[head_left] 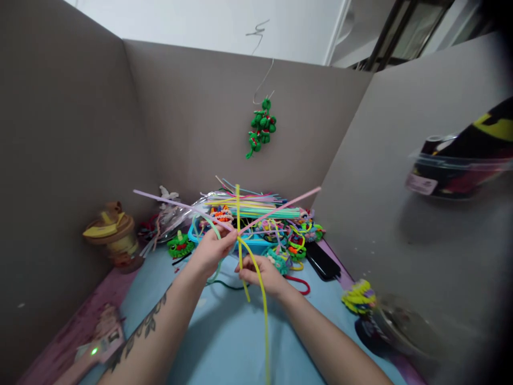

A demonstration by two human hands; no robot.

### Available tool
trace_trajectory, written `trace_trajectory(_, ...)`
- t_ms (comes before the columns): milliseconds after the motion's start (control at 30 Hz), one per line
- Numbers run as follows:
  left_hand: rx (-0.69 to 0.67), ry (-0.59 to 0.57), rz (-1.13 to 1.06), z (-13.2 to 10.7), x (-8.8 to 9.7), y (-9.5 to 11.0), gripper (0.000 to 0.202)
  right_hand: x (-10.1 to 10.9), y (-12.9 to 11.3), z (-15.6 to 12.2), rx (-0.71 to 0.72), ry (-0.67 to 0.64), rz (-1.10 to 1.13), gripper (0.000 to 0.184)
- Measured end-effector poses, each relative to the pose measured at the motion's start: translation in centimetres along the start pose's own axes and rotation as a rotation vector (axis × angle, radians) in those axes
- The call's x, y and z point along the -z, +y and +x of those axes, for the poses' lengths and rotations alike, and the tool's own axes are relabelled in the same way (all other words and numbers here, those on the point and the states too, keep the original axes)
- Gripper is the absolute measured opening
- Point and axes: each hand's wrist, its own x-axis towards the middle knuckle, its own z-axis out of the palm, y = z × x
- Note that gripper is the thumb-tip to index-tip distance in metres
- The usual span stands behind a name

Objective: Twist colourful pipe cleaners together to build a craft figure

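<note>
My left hand (210,251) pinches a crossing of pipe cleaners at mid-table: a pale pink one (176,204) running up-left and a darker pink one (288,203) running up-right. My right hand (262,275) is closed on a yellow pipe cleaner (238,214) that stands upright through the crossing and trails down toward me. Both hands hover above the blue mat (224,342). Just behind them lies a heap of coloured pipe cleaners (256,208) in a blue tray.
Grey cardboard walls (72,149) enclose the desk on three sides. Green pipe-cleaner figures (262,127) hang from a wire on the back wall. A lidded cup (112,235) stands left, a black phone (323,261) right, and a yellow-green craft piece (358,297) beside it.
</note>
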Motion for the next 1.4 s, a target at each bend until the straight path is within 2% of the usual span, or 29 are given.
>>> trace_trajectory(300,0.02,0.009,0.046,0.4,-0.4,-1.1,0.031,0.7,0.9,-0.2,0.034,-0.001,-0.066,0.023)
trace_trajectory(533,-0.033,0.076,0.03,0.6,-0.5,-1.3,0.029,1.4,0.9,0.2,-0.007,-0.083,0.017,0.028)
trace_trajectory(733,0.041,0.096,0.071,0.7,-0.4,-1.2,0.034,1.7,1.5,0.7,0.012,0.106,0.27,0.036)
trace_trajectory(867,0.04,0.062,0.1,0.8,-0.8,-2.1,0.031,1.3,1.1,0.6,0.061,0.151,0.338,0.043)
trace_trajectory(933,0.041,0.035,0.102,0.8,-1.0,-2.5,0.03,1.2,0.8,0.6,0.062,0.176,0.32,0.04)
trace_trajectory(1100,-0.01,-0.021,0.139,0.8,-1.6,-3.5,0.024,0.7,-0.2,0.8,0.012,0.375,0.419,0.033)
trace_trajectory(1267,-0.012,-0.04,0.142,0.7,-2.0,-4.1,0.021,0.5,-0.9,0.7,-0.021,0.38,0.435,0.032)
trace_trajectory(1400,0.013,-0.035,0.165,0.7,-2.0,-3.8,0.022,0.8,-1.1,0.7,-0.051,0.366,0.451,0.031)
